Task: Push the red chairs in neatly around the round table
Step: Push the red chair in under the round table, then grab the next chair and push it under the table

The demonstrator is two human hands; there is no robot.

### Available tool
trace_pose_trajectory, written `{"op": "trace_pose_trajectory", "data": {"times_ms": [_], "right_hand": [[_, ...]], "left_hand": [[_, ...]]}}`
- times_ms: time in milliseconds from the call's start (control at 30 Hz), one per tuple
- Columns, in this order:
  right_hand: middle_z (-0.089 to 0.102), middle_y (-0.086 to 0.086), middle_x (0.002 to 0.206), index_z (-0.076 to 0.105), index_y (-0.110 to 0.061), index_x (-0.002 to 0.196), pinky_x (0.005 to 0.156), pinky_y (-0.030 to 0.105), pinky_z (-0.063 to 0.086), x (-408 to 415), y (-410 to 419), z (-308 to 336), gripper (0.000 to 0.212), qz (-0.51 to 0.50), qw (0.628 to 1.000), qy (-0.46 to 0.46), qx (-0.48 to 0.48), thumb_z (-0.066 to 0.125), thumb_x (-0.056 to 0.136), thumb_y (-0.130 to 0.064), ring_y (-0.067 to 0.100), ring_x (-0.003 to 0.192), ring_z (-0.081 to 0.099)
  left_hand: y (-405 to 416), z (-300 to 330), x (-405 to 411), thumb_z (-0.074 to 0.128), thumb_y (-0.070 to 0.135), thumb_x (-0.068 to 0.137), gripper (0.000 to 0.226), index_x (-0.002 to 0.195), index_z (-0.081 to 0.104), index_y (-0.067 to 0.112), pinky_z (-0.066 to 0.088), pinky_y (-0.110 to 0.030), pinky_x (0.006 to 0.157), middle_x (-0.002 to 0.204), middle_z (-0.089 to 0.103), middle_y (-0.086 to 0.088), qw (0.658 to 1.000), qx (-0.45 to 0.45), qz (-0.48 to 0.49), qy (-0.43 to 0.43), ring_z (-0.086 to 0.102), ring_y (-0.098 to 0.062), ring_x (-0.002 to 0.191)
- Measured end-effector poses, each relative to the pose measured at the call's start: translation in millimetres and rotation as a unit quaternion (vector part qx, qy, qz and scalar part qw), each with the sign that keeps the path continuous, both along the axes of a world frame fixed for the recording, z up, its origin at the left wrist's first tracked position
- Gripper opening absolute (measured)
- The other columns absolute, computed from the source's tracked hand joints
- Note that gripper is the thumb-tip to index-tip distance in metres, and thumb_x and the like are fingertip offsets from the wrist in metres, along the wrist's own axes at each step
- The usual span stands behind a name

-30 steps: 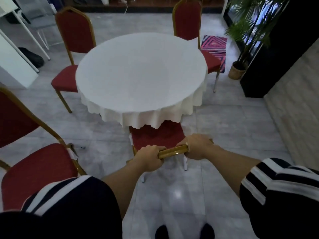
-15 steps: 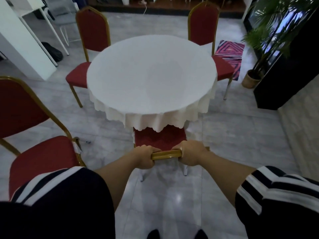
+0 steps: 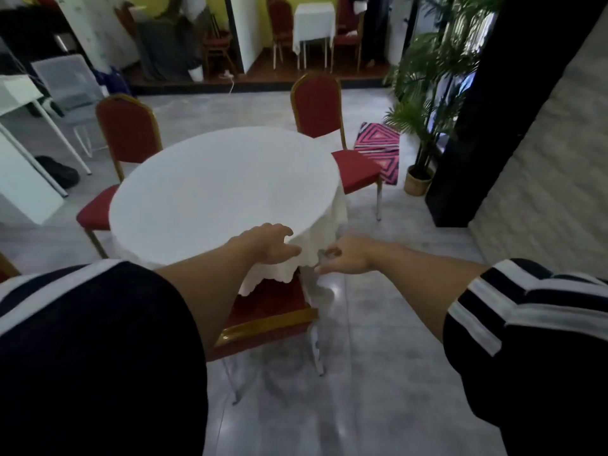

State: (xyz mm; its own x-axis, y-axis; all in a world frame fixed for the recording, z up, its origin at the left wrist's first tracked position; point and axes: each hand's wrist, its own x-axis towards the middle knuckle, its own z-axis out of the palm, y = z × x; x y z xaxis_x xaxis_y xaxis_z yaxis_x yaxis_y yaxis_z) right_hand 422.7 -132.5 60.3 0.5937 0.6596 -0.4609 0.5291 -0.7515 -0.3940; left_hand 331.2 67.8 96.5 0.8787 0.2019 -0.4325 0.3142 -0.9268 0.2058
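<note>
Head view. Round worktop (image 3: 214, 192) as landmark, draped in a white cloth with a scalloped hem.

Nearest red chair (image 3: 269, 307) tucked against the near edge of the worktop, seat partly under the hanging cloth, gold top rail of the backrest running crosswise just on the viewer's side of the hem. Looks pushed in, though sitting a little askew to the edge.

Left hand (image 3: 268, 243) above the near rim of the worktop, fingers (image 3: 285, 231) spread and loose, gripping nothing. Right hand (image 3: 345, 258) just off the near-right rim, beside the cloth hem, fingers curled partway; blurred, apparently empty, contact with the cloth not clear. Both hands above and beyond the rail, apart from it.

Second red chair (image 3: 125, 166) at the far-left side of the worktop, seat half under the rim. Third red chair (image 3: 332, 139) at the far-right side, seat mostly outside the rim and turned at an angle, so probably the likelier next job. Right hand the nearer to that one. A sliver of one more chair possibly at the left picture edge.

All chairs alike: red padded seat and back, gold frame, pale legs.
</note>
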Motion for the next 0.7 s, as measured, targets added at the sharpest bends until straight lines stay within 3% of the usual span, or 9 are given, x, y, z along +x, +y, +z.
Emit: {"op": "trace_pose_trajectory", "data": {"times_ms": [167,300,533,700], "right_hand": [[0.053,0.005,0.156,0.047,-0.025,0.155,0.111,0.046,0.044,49,-80,32,0.092,-0.071,0.996,-0.050,0.011,0.061,0.082,-0.079,0.028,0.136,0.053],[0.040,0.007,0.166,0.038,-0.026,0.161,0.117,0.052,0.037,84,-128,47,0.129,-0.119,0.991,-0.068,0.004,0.045,0.054,-0.098,0.033,0.147,0.042],[0.034,0.008,0.169,0.032,-0.025,0.163,0.119,0.050,0.036,186,-179,65,0.095,-0.145,0.981,-0.129,-0.008,0.059,0.088,-0.077,0.034,0.151,0.037],[0.039,0.008,0.166,0.032,-0.027,0.163,0.114,0.051,0.042,277,-185,78,0.104,-0.177,0.975,-0.135,-0.011,0.057,0.080,-0.085,0.035,0.145,0.044]], "left_hand": [[-74,36,64,0.052,0.063,0.098,0.077,0.162,0.032,0.025,0.035,-0.048,0.118,0.164,0.043,-0.004,0.993,0.072,-0.078,-0.053,0.041,-0.030,0.149],[-117,45,115,0.051,0.061,0.100,0.078,0.164,0.028,0.022,0.030,-0.047,0.120,0.168,0.036,-0.008,0.987,0.096,-0.114,-0.067,0.036,-0.032,0.152],[-159,41,215,0.052,0.064,0.098,0.078,0.162,0.031,0.022,0.038,-0.050,0.117,0.162,0.045,-0.009,0.982,0.099,-0.138,-0.087,0.046,-0.034,0.145],[-166,46,304,0.052,0.060,0.099,0.070,0.155,0.041,0.020,0.042,-0.049,0.112,0.154,0.053,-0.012,0.977,0.105,-0.160,-0.093,0.052,-0.034,0.138]]}}
